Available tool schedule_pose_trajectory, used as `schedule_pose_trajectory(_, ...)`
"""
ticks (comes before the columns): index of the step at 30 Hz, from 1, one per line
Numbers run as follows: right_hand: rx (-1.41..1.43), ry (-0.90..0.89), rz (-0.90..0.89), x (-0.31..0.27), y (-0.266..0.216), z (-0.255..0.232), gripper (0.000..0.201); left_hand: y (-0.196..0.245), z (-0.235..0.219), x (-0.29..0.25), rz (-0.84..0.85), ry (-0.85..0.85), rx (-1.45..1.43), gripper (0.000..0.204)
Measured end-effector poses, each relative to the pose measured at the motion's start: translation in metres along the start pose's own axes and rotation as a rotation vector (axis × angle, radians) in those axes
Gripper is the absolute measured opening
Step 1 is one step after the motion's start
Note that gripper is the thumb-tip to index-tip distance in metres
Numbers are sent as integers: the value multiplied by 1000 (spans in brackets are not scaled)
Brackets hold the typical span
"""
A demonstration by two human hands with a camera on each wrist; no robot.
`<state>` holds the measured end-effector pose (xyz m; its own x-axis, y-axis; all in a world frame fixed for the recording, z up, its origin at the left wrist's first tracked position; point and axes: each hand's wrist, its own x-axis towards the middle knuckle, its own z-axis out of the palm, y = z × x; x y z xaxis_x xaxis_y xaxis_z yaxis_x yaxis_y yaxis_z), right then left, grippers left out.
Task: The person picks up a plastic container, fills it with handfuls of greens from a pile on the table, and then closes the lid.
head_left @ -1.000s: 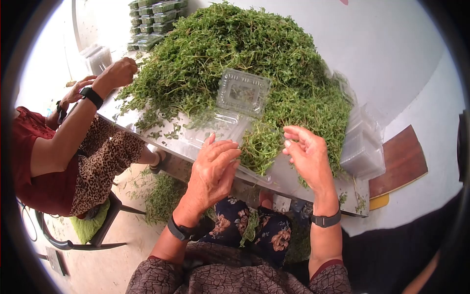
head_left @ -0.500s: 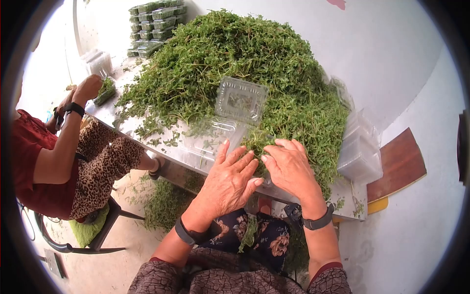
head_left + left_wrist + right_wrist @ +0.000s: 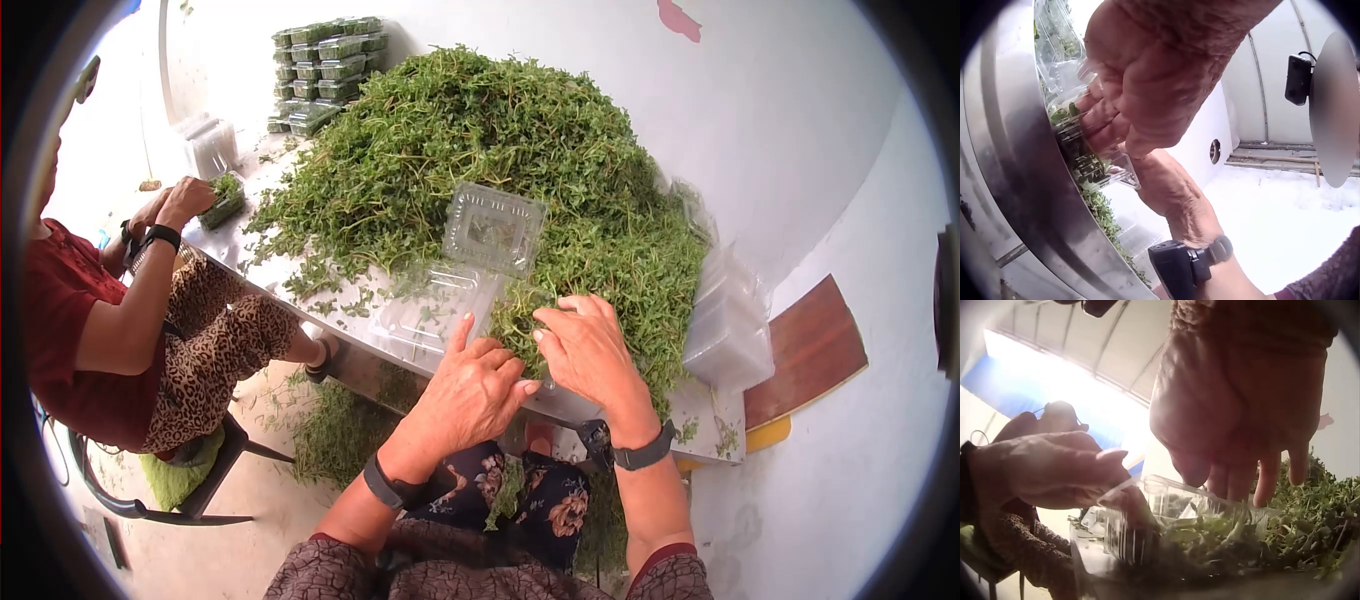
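A clear plastic box [image 3: 1125, 174] with green leafy sprigs [image 3: 512, 318] in it sits near the table's front edge. Inside its left side dip the fingers of my left hand [image 3: 472, 388], its thumb stretched out. My right hand [image 3: 592, 352] comes over the box from the right, and in the right wrist view its extended fingers reach down to the greens and rim. Part of the box is hidden behind both hands in the head view. Just behind it, a clear lid [image 3: 462, 226] leans on the heap of greens [image 3: 500, 120]. Clear plastic [image 3: 425, 310] lies to the left.
Stacked empty boxes [image 3: 728, 325] stand at the table's right end. Filled boxes [image 3: 325, 70] are piled at the back left. Another person [image 3: 110, 320] sits at the left, hands on a filled box [image 3: 225, 202]. Loose sprigs [image 3: 345, 425] lie on the floor.
My hands have come down and closer together over the box; the right moved left and downward. The other person now has a greens-filled box at their hands. The head view has shifted slightly.
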<state>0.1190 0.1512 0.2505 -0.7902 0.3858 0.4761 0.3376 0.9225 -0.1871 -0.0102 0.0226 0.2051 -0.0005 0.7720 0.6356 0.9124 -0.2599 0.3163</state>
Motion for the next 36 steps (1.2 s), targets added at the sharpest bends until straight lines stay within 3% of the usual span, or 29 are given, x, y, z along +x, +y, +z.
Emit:
schedule_pose_trajectory(5, 96, 67, -77, 5, -15, -9, 20, 2, -5, -3, -10, -25, 11, 18)
schedule_pose_trajectory(8, 94, 39, -91, 11, -16, -1, 20, 5, -10, 1, -28, -141, -3, 20)
schedule_pose_trajectory(14, -52, -319, -4, 23, -8, 24, 26, 3, -8, 1, -13, -89, 2, 19)
schedule_pose_trajectory(16, -65, -365, 15, 27, -5, 28, 25, 4, -7, 1, -20, -94, 0, 20)
schedule_pose_trajectory(22, -37, -237, -23, 19, 5, 36, 25, 9, -6, 2, -27, -75, 21, 24)
schedule_pose_trajectory(25, 82, -96, -37, 13, 7, 27, 21, 9, -6, -1, -24, -53, -1, 24)
schedule_pose_trajectory(27, 223, 127, -81, 13, 12, 15, 22, 8, -7, -2, -31, -51, -20, 25)
schedule_pose_trajectory(28, 152, 169, -111, 13, 19, 7, 26, 8, -9, -2, -19, 1, -14, 25)
schedule_pose_trajectory(30, 23, 210, 22, 8, 29, -6, 28, 7, -11, -3, -15, 51, -8, 26)
schedule_pose_trajectory(32, -30, 120, 324, 3, 30, -22, 29, 4, -12, -6, -19, 97, -14, 27)
schedule_pose_trajectory(36, -197, 0, 501, -7, 56, -13, 33, 0, -13, -10, -34, 112, -42, 26)
